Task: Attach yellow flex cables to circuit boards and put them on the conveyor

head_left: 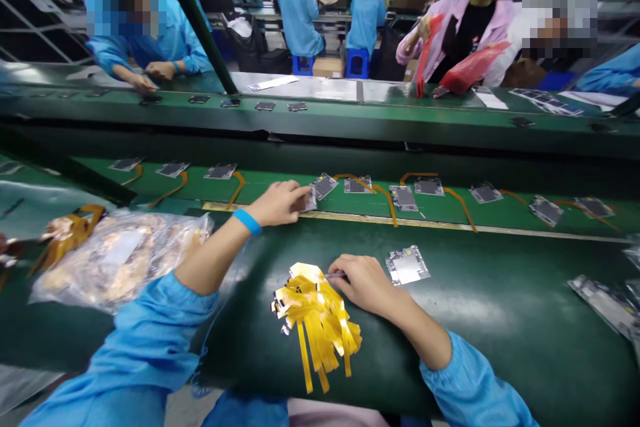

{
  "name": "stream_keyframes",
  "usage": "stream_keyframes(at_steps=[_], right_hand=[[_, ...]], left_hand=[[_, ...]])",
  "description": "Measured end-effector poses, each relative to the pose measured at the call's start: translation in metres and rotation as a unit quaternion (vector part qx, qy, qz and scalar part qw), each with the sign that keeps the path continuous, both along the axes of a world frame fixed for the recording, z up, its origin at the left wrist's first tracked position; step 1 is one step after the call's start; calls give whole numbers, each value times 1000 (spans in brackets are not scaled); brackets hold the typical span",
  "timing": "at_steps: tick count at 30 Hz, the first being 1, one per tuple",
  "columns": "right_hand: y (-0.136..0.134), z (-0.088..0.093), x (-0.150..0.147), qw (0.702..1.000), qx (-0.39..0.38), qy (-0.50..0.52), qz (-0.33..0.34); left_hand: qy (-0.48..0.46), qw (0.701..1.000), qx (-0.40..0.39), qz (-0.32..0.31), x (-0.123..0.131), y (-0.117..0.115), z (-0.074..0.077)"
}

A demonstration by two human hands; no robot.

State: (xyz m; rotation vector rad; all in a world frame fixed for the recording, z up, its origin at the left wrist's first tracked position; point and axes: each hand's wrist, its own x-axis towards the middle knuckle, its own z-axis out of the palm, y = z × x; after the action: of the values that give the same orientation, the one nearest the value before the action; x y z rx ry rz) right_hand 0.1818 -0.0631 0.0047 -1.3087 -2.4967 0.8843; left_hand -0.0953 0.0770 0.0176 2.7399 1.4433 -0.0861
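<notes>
My left hand [280,204], with a blue band at its wrist, reaches to the near edge of the green belt. Its fingers are closed on a small circuit board [311,199], partly hidden by them. Beside that lies another circuit board [325,185]. My right hand [363,282] rests low over the green table, closed round a thin grey tool [335,275] whose kind I cannot make out. The tool's tip touches or overlaps a pile of yellow-orange flex cables [320,320]. To the right of this hand a loose circuit board [407,265] lies flat.
On the belt [280,177] sit several boards with orange flex cables attached. A clear plastic bag [125,257] of copper-coloured parts lies left, near more orange cables [70,233]. Boards in plastic [607,307] lie at right. A slanted green post [65,160] stands left; co-workers sit across the line.
</notes>
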Motion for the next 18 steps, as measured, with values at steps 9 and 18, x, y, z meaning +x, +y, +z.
stream_keyframes(at_steps=[9, 18], right_hand=[[-11, -22, -14, 997, -24, -80, 4], [-6, -12, -11, 997, -52, -58, -9]], left_hand=[[-33, 994, -18, -104, 72, -64, -21], [-122, 991, -35, 32, 87, -75, -18]])
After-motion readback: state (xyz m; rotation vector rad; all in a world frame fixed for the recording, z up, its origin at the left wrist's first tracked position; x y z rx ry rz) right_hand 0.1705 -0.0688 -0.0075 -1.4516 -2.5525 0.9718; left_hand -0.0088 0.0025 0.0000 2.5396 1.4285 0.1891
